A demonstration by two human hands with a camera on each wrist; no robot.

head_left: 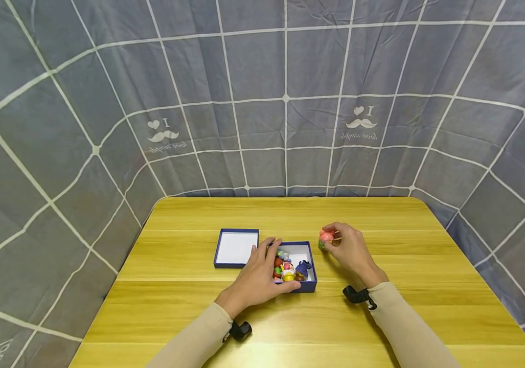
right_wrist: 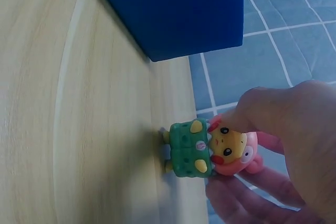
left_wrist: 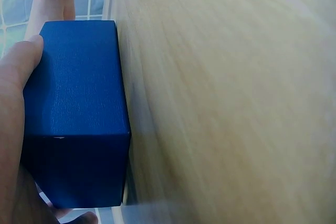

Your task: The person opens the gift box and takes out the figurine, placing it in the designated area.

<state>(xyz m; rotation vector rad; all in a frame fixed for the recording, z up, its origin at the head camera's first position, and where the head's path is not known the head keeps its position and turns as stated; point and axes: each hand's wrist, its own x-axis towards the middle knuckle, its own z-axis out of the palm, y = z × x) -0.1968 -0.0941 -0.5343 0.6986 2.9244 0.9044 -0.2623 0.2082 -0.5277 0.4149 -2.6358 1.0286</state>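
Observation:
My right hand pinches a small toy figure by its pink hood, just right of the box. The figure has a yellow face and a green body, its feet right at the wooden surface in the right wrist view. My left hand spans the dark blue box, fingers over its far left side and thumb along its near edge. Several small toy figures lie inside, among them a dark blue one at the right. The left hand hides the box's left part.
The shallow blue lid, white inside, lies on the wooden table left of the box. A grey checked cloth hangs behind the table and along both sides. Each wrist wears a black strap with a camera.

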